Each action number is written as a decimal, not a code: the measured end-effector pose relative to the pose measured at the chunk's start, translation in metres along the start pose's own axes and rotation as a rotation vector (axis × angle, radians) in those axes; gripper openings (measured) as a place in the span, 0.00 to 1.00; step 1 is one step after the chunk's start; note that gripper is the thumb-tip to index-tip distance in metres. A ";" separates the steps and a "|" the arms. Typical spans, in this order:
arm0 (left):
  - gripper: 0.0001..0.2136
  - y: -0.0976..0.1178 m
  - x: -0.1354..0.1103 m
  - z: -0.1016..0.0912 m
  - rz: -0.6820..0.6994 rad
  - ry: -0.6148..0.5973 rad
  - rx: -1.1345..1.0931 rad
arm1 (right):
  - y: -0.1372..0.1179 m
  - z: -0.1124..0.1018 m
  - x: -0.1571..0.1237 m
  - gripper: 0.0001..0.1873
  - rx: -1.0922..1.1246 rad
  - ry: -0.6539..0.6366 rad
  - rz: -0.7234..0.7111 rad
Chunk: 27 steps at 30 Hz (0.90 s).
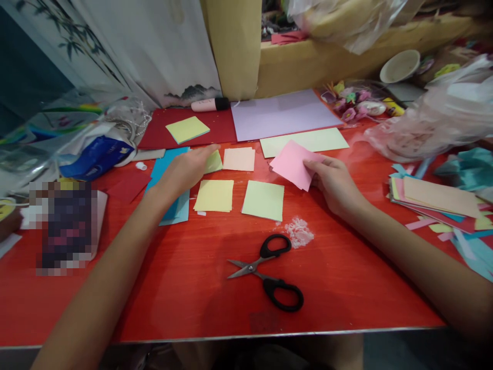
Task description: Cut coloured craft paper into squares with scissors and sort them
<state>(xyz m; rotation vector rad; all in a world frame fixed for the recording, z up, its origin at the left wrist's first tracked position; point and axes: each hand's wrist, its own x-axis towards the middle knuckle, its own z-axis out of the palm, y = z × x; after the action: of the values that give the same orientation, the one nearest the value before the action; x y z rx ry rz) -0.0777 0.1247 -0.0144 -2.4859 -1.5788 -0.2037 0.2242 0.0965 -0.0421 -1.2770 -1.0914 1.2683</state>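
Observation:
My right hand point(334, 181) pinches pink square paper point(293, 163) between thumb and fingers, raised at a tilt over the table. At the left, my left hand point(192, 165) reaches over a yellow-green paper square point(214, 163), fingers stretched out; its fingertips and part of that square are hidden. Between the hands lie a pale pink square point(239, 159), a yellow square point(214, 196) and a light green square point(263, 201). Blue paper point(179, 205) lies partly beneath my left wrist. Nearer me, black-handled scissors point(251, 269) rest with their blades apart.
Small white-pink crumbs point(299, 233) lie beside the scissors. Behind are red card point(154, 128) with a marker point(210, 105), a lilac sheet point(285, 115) and a pale green strip point(323, 142). Paper strips point(439, 198) and plastic bags point(423, 118) crowd the right; a blue packet point(96, 158) stands left.

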 end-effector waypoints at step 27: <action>0.18 0.083 -0.035 -0.019 0.339 -0.148 -0.226 | -0.022 -0.045 0.022 0.13 -0.559 -0.358 0.034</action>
<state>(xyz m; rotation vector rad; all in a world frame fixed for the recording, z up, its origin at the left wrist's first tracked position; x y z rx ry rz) -0.0173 0.0549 -0.0106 -2.9573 -1.2110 -0.1578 0.2710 0.1189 -0.0242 -1.5078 -1.7765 1.2940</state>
